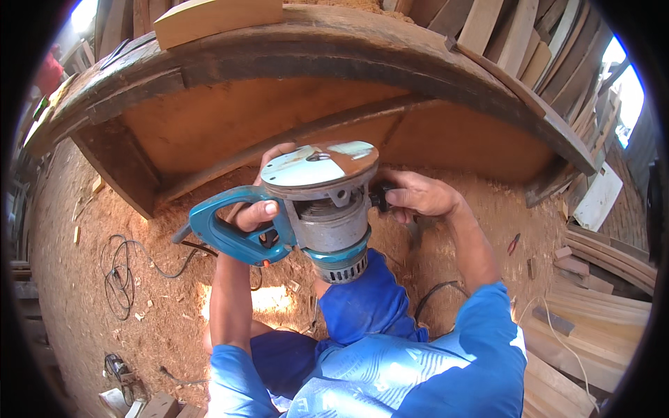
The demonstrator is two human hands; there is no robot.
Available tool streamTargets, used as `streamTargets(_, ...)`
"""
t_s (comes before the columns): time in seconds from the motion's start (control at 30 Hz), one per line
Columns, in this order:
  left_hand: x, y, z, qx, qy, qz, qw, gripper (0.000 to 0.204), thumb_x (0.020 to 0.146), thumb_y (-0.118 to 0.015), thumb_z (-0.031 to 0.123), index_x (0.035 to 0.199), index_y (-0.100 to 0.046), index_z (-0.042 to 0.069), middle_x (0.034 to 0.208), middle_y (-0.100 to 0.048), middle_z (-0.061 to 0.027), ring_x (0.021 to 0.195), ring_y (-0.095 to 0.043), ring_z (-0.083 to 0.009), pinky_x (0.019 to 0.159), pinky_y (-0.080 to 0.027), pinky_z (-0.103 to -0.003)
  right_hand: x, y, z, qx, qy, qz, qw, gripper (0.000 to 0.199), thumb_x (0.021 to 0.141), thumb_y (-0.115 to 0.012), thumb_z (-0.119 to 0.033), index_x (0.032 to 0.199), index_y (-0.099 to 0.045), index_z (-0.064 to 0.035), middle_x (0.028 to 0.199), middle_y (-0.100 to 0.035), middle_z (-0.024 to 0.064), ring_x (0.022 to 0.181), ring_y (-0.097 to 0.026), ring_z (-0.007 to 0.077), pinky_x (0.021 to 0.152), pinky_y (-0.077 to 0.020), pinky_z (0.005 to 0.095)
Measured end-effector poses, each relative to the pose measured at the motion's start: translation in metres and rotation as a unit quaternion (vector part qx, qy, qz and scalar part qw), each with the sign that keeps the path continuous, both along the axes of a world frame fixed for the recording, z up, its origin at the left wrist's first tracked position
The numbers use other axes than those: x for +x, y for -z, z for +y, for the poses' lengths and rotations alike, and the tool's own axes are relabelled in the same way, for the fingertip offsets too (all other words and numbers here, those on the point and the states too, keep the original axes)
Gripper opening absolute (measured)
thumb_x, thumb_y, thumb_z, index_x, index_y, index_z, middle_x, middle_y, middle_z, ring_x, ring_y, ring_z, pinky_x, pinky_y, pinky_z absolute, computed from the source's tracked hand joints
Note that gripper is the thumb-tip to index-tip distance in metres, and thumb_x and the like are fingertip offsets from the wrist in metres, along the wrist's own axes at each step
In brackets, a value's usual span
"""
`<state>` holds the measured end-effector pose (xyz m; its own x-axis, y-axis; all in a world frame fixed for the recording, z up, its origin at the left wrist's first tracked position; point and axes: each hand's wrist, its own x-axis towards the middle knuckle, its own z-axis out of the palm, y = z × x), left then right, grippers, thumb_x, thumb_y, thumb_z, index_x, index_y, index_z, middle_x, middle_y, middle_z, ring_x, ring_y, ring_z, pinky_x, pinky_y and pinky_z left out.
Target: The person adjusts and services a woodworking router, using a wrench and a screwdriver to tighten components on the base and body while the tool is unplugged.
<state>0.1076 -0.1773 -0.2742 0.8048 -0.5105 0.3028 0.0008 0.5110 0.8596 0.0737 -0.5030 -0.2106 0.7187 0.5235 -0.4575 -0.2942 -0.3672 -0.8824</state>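
A teal and grey wood router [327,226] is held upside down in front of me, its round base plate [306,167] facing up. The plate is pale with a brown, worn patch and a central opening; whether a bit sits in it I cannot tell. My left hand [254,214] is closed around the teal loop handle [209,216], the thumb over its inner side and fingertips behind the base. On the other side, the fingers of my right hand [425,195] are closed at a black knob [379,199] on the router's side.
A worn wooden workbench [313,56] curves across the far side, bearing a wood block [216,21]. Boards [502,35] lean behind it, and planks [592,327] are stacked at right. Sawdust covers the floor, where a black cable [122,279] and pliers [513,243] lie.
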Motion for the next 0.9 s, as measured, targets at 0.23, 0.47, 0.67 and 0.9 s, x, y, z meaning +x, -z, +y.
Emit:
streamTargets(0.23, 0.001, -0.001, 0.001, 0.03, 0.009, -0.045, 0.998, 0.112, 0.065, -0.074, 0.048, 0.154, -0.025, 0.001, 0.148, -0.042, -0.0269, 0.144, -0.036, -0.0422, 0.12, -0.025, -0.053, 0.0, -0.043, 0.013, -0.066, 0.067, -0.42, 0.903, 0.018, 0.096, -0.067, -0.028, 0.095, -0.062, -0.0115, 0.077, -0.059, 0.0002, 0.071, -0.057, 0.0088, 0.063, -0.0515, 0.0259)
streamTargets(0.47, -0.005, -0.022, 0.0, 0.019, 0.061, -0.068, 0.996, 0.116, 0.066, -0.078, 0.045, 0.156, -0.017, 0.002, 0.148, -0.042, -0.0245, 0.146, -0.033, -0.0401, 0.121, -0.021, -0.053, 0.023, -0.138, 0.075, 0.379, 0.112, -0.099, 0.913, 0.046, 0.109, -0.044, -0.037, 0.067, -0.035, -0.0202, 0.056, -0.034, -0.0079, 0.042, -0.028, 0.0052, 0.034, -0.0249, 0.023)
streamTargets(0.67, -0.002, -0.016, 0.004, 0.031, 0.046, -0.092, 0.994, 0.118, 0.063, -0.082, 0.045, 0.155, -0.02, 0.004, 0.148, -0.043, -0.0252, 0.146, -0.034, -0.0425, 0.122, -0.022, -0.055, 0.021, -0.129, 0.081, 0.331, 0.057, -0.097, 0.937, 0.045, 0.109, -0.043, -0.034, 0.067, -0.034, -0.0214, 0.057, -0.03, -0.0099, 0.045, -0.024, 0.0035, 0.036, -0.0223, 0.0203)
streamTargets(0.9, -0.004, -0.017, 0.011, 0.029, 0.066, -0.087, 0.994, 0.117, 0.067, -0.082, 0.045, 0.156, -0.017, 0.006, 0.149, -0.042, -0.0245, 0.146, -0.032, -0.0421, 0.121, -0.023, -0.054, 0.033, -0.146, 0.064, 0.426, 0.029, -0.177, 0.887, 0.041, 0.107, -0.042, -0.028, 0.068, -0.035, -0.0183, 0.058, -0.032, -0.0091, 0.046, -0.028, 0.004, 0.039, -0.0269, 0.0184)
